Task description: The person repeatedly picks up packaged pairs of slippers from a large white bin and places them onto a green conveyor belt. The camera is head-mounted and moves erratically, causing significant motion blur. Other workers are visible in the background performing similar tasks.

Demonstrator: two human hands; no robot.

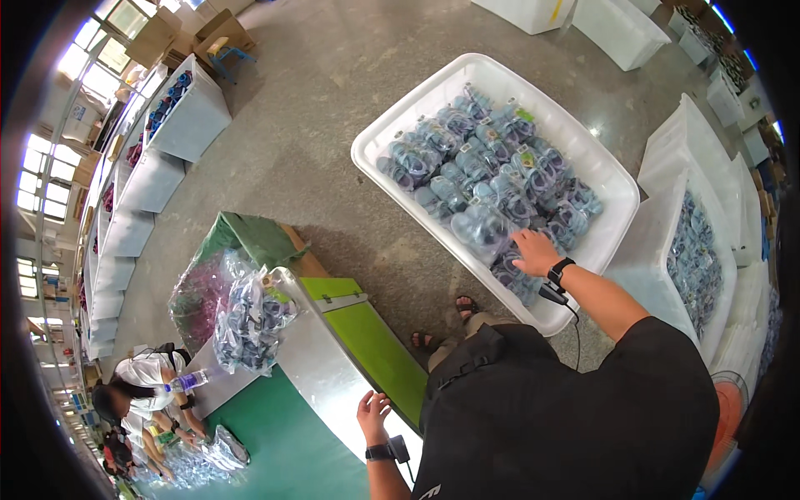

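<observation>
A large white tub (371,137) holds several rows of bluish-grey shoes (454,171) in clear plastic bags. Reaching into its near side, my right hand (536,252) has its fingers at the edge of a clear-bagged pair of shoes (483,227) that lies on top of the others. The fingers appear to pinch the plastic, though the contact is small in view. My left hand (373,415) is beside the edge of the green-and-white worktable (321,400), holding nothing, its fingers loosely bent and apart. Both wrists wear black straps with small devices.
On the table's far end sits a pile of bagged shoes (250,321), beside a green-edged sack (250,233). Another person (150,379) works at the left, near a plastic bottle (185,382). White bins of shoes (696,250) stand at the right; more bins (187,112) line the left.
</observation>
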